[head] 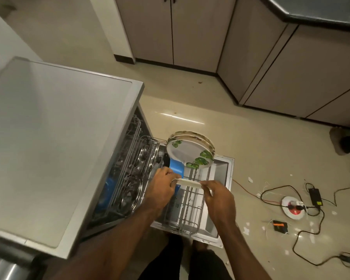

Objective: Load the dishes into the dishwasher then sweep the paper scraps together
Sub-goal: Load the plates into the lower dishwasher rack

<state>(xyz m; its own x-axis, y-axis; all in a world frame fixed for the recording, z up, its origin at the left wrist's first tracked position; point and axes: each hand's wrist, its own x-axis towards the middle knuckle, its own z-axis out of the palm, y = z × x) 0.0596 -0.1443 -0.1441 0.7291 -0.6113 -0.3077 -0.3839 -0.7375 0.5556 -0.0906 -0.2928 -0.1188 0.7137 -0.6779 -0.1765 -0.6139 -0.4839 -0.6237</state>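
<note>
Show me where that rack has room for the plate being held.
The near half of the rack, from the held plate to its front rim, is bare wire. The far end is crowded: leaf-patterned plates stand there, a blue pot beside them.

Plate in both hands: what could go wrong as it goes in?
1. The plate, held by its rim in the left hand and right hand, might knock the blue pot or the leaf-patterned plates standing in the rack.
2. Cables and paper scraps lie on the floor beside the open door; stepping back could mean a trip.
</note>
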